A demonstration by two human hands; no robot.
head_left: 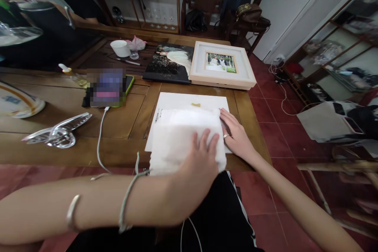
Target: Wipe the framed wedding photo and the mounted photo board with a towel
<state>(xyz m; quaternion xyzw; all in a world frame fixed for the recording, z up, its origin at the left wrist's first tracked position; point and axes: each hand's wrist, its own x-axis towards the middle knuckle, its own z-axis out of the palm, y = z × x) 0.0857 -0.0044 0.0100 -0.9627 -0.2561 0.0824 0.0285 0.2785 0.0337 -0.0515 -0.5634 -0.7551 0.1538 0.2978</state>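
A folded white foam-like sheet lies on a flat white envelope or board with a barcode, near the front edge of the wooden table. My left hand rests flat on the sheet's near right part, fingers spread. My right hand, a ring on one finger, lies flat at the sheet's right edge, fingers stretched onto the white board. Beyond the board stand a white framed photo and a dark photo album.
A phone with a green case and a white cable sits at the left centre. A clear plastic hanger-like piece, a plate, a white cup and a small bottle are further left. Another person sits at the back left. Red tiled floor lies right.
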